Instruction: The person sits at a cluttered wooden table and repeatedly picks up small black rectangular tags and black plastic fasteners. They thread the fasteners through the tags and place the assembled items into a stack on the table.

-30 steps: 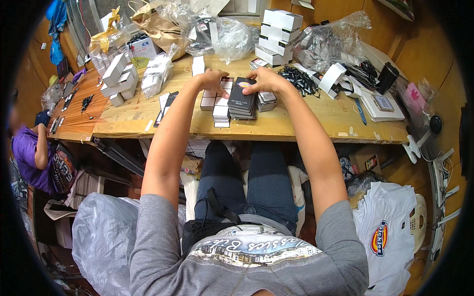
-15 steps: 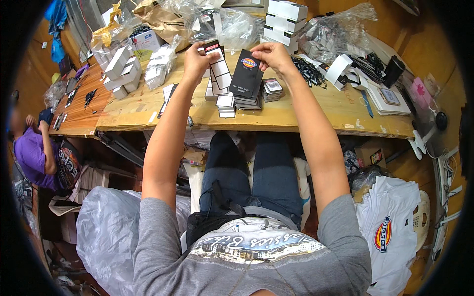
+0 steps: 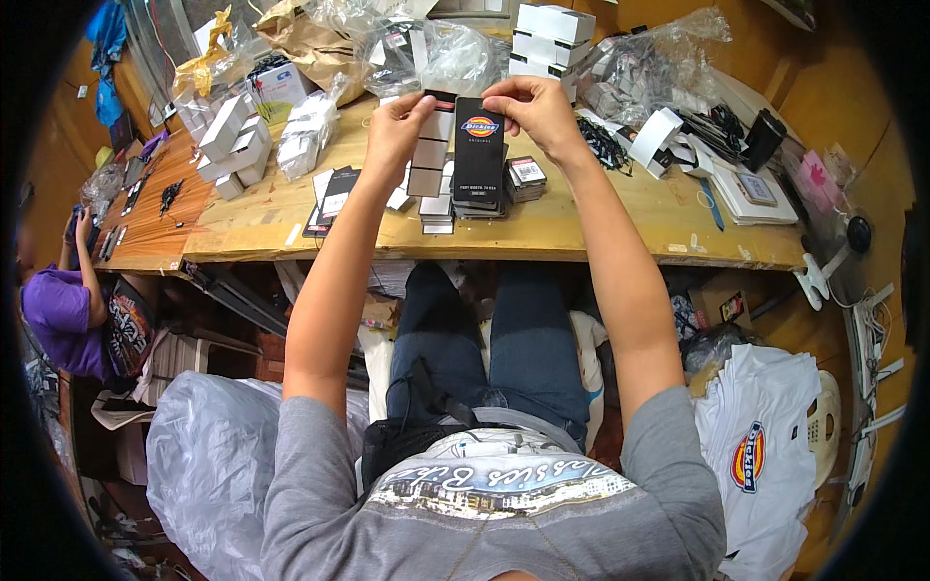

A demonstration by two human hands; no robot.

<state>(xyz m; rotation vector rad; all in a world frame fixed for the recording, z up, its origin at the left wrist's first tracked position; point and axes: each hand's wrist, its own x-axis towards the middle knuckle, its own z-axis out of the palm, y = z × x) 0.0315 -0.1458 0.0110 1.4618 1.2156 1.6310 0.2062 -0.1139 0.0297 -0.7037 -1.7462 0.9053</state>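
My left hand [image 3: 399, 131] pinches the upper end of a black hang tag backed by a strip of white labels [image 3: 427, 165]. Beside it, my right hand [image 3: 536, 111] grips the upper right corner of a black hang tag [image 3: 479, 160] with a colourful oval emblem. Both pieces hang upright, edges close together, over the table. Beneath them rests a stack of dark tags [image 3: 480, 209], partly hidden. A small pile of white labels [image 3: 438, 215] sits to its left, and a stack of small cards [image 3: 526, 178] to its right.
Loose black and white tags [image 3: 335, 191] lie left of my hands on the wooden table [image 3: 252, 228]. White boxes [image 3: 235, 140] stand farther left, more boxes [image 3: 550, 39] at the back. Black cords [image 3: 605, 143] lie right. A person in purple [image 3: 60, 315] sits far left.
The tag in my right hand has moved left and straightened beside the label strip in my left hand. More loose tags show at left. The person in purple has shifted their arms.
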